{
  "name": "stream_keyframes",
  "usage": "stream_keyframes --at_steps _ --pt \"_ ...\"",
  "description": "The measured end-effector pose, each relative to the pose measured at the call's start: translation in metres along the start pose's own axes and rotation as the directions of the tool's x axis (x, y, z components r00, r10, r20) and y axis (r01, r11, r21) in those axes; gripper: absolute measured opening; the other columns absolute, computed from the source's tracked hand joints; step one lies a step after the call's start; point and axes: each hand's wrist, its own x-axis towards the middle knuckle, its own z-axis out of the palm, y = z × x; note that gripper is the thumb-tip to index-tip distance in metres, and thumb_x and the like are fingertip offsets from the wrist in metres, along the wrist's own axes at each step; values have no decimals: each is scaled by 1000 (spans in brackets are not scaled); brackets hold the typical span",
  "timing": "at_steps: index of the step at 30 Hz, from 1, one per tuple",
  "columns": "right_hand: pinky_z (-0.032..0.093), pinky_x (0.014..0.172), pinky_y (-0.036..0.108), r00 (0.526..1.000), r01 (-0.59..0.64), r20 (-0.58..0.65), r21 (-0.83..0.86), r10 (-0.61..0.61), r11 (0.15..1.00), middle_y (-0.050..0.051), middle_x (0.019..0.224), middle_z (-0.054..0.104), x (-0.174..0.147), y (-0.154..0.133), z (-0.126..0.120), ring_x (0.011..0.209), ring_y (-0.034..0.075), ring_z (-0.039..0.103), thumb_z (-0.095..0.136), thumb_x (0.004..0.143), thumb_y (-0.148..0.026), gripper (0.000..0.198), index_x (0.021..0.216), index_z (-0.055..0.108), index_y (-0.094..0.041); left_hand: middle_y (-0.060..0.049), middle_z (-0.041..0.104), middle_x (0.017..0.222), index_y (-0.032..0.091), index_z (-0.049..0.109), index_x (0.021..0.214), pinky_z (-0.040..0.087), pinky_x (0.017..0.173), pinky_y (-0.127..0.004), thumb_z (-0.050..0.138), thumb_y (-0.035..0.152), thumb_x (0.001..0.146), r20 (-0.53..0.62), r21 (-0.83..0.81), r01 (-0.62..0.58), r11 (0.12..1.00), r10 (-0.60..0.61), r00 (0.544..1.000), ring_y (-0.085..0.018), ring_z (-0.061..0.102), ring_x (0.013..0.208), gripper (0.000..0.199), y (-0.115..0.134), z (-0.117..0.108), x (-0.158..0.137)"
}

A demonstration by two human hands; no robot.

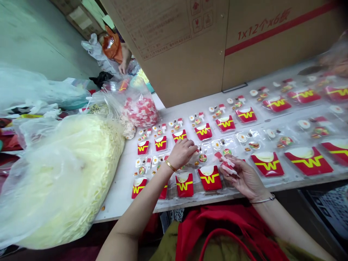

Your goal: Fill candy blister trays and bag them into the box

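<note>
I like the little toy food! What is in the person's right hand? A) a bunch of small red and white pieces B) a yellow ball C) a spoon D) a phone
A: the right hand has several small red and white pieces in its grip, held over the clear trays with red W boxes.

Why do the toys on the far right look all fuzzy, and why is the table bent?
Head view: the red fry boxes at the right edge smear, blurred near the lens rim; the white table curves from wide-angle distortion; light glares off the clear trays and the big bag of yellow strands; the left hand and right hand stay fairly sharp.
</note>
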Motion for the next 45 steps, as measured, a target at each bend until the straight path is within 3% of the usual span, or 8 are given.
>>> stream_keyframes --at_steps 3,6,11,15,20,33,40,45 --pt "32 37 16 999 -7 47 17 6 1000 -2 73 53 2 1 0 54 7 41 74 70 -22 20 88 64 -20 -5 65 89 20 57 108 42 74 -31 47 27 91 -112 -244 231 942 -264 958 -17 58 81 21 -4 -8 -14" --pt "30 37 16 998 -23 51 26 22 999 0 81 57 4 3 0 53 7 39 72 70 -22 19 88 64 -20 1 62 74 21 54 108 41 64 -26 53 26 86 -17 -479 453 752 -524 852 -14 56 67 23 -6 -3 -28" --pt "28 37 16 1000 -19 25 5 19 1000 4 92 61 3 1 2 55 8 40 69 72 -23 15 85 64 -21 0 62 76 19 58 91 42 67 -27 55 29 84 64 -523 580 624 -650 757 -14 57 71 12 0 24 -36" --pt "27 37 16 1000 -15 -2 27 15 1000 4 90 62 -2 -9 2 56 9 40 67 74 -24 13 86 64 -22 -8 60 103 21 61 98 39 82 -38 57 32 85 -60 -214 611 762 -635 770 -24 54 98 18 7 33 -34" --pt "29 38 15 1000 11 0 50 -11 999 5 92 64 -12 -15 -2 57 9 42 65 76 -27 15 91 66 -23 -11 54 110 21 56 106 35 82 -41 51 39 89 -94 53 629 775 -624 776 -28 47 102 25 14 32 -34" --pt "28 37 17 997 38 -75 35 -36 999 4 90 65 -17 -12 -16 56 10 44 66 77 -31 18 94 68 -25 -7 60 102 20 58 97 29 81 -38 39 30 95 -52 -20 567 823 -568 822 -23 50 96 21 9 35 -33" --pt "27 37 16 996 41 -76 56 -36 998 4 88 64 -16 -12 -16 55 9 44 65 77 -31 17 93 67 -25 -5 64 100 22 62 91 28 82 -39 48 24 90 13 -1 430 903 -430 903 -23 50 99 14 5 21 -45" --pt "28 38 17 998 26 -61 64 -23 998 5 91 65 -14 -10 -15 58 10 47 65 78 -30 17 94 65 -24 -6 62 103 22 63 94 30 83 -39 47 30 92 -87 -50 420 906 -423 902 -22 51 98 18 19 19 -38"
